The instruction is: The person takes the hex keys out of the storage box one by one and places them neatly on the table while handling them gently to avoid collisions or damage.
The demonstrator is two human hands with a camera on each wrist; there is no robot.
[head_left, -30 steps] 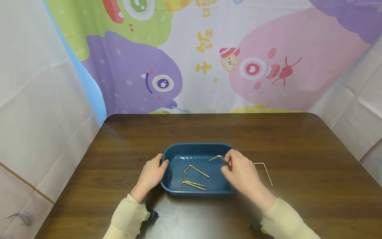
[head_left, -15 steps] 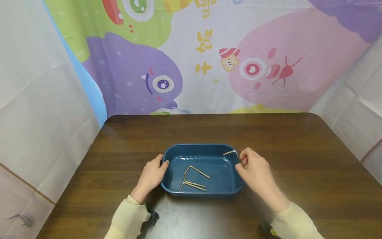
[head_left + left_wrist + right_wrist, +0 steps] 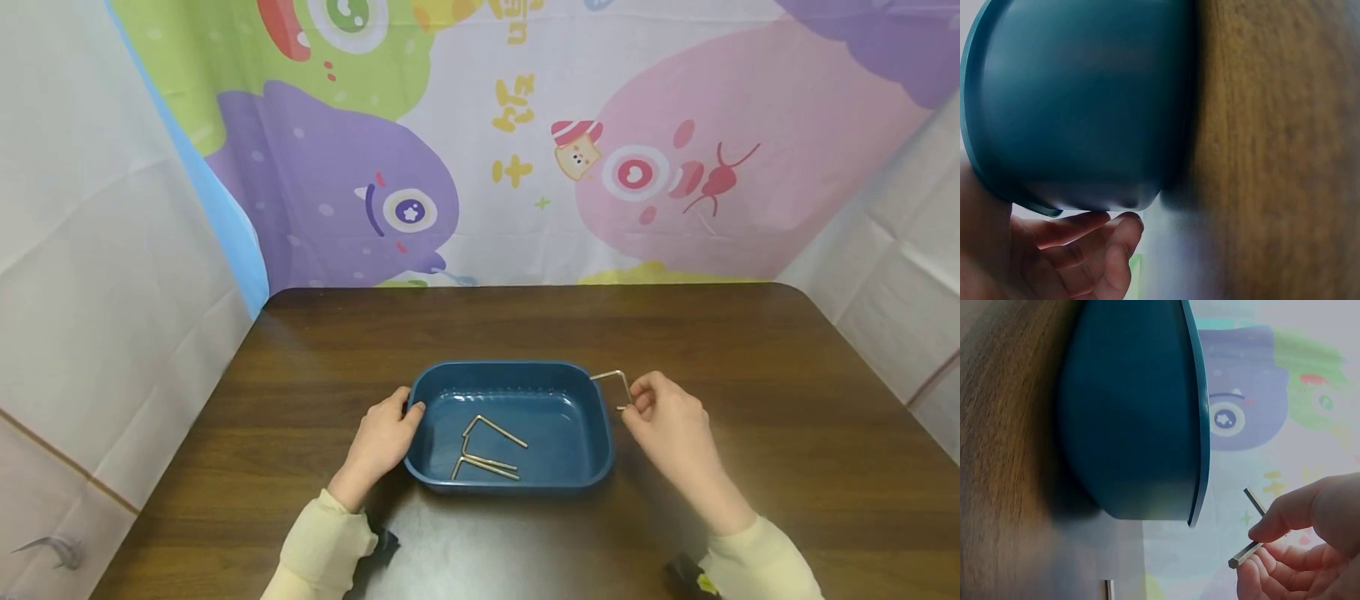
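Observation:
My left hand [image 3: 382,435] grips the left end of a blue plastic tray [image 3: 558,437], thumb over the rim and fingers along the outer wall. Inside the tray's left half lie several L-shaped hex keys, one [image 3: 501,431] apart from the crossed ones [image 3: 491,469] near the front wall. My right hand [image 3: 673,437] pinches another hex key [image 3: 626,385] between thumb and fingers, just beyond the tray's right rim. Its six-sided end [image 3: 1235,562] shows in the right wrist view. The held key's short arm points left toward the tray's back right corner.
One more hex key [image 3: 1109,589] lies on the table to the right of the tray, mostly hidden behind my right hand in the head view. The dark wooden table [image 3: 337,333] ends at a cartoon-printed curtain [image 3: 517,217].
My right hand has carried its hex key rightward from over the tray to outside the right rim. My left hand, the tray and the keys in it have stayed put.

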